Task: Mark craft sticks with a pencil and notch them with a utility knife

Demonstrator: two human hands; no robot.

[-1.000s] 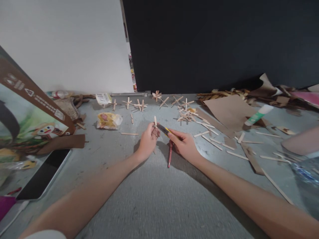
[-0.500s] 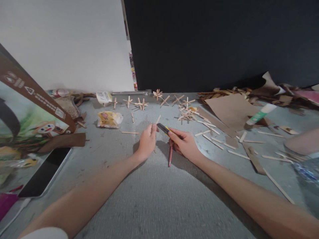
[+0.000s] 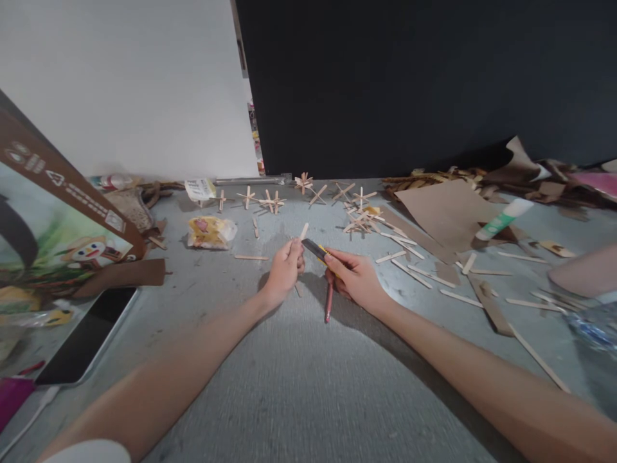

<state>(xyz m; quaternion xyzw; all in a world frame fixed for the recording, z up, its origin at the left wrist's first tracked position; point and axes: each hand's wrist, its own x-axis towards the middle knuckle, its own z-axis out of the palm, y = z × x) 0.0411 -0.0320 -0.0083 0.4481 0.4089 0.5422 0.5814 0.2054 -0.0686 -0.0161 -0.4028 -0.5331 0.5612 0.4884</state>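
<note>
Bracing matters most here, I'd say. Left hand [image 3: 285, 265]: pinched on one wooden stick [image 3: 304, 231], mid-table, tip poking up and to the far side. Right hand [image 3: 355, 278]: wrapped round a yellow-and-black cutter [image 3: 316, 250], nose aimed left at the stick, right by the left fingertips. Blade too small to make out; contact, can't tell. Pink rod [image 3: 328, 302] pokes nearward from under the right hand; gripped or not, can't tell.

My take: pinch firmly, left thumb out of the blade line, short light strokes. Thin wood probably splits if forced.

Counts, left to right: 1 printed carton [image 3: 51, 225], 1 phone [image 3: 89, 337], 1 yellow packet [image 3: 210, 233]. Crossed-stick pieces [image 3: 247, 198] along far side: at least six, right end overlaps. 1 lone stick [image 3: 251, 258] left of the left hand. 1 held stick, 1 cutter, 1 pink rod. Loose sticks [image 3: 461, 298] on the right: over ten, tangled. 1 green-and-white tube [image 3: 504, 220], far right.
</note>
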